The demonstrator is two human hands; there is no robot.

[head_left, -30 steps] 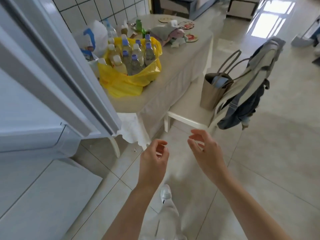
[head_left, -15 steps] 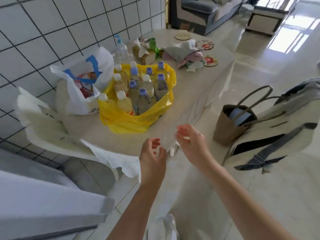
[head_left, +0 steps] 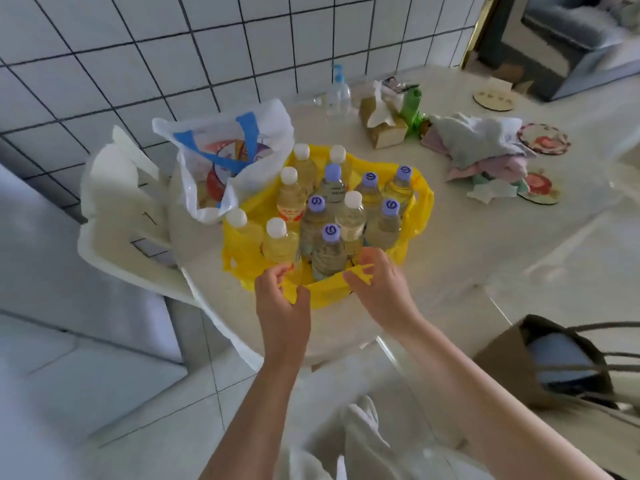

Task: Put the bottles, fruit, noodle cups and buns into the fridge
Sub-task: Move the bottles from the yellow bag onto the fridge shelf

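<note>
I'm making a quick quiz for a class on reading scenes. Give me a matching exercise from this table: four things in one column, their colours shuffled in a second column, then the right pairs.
Things:
1. shopping bag holding the bottles
2. cap of the bottle nearest the hands
3. tissue box
4. small bottle beside the tissue box

Colours:
A. green
B. yellow
C. tan
D. purple

Pairs: 1-B, 2-D, 3-C, 4-A

bright, soft daylight; wide-angle bending at edges; lower corners smeared with blur.

White tiled wall (head_left: 104,46), pale floor (head_left: 156,427)
</note>
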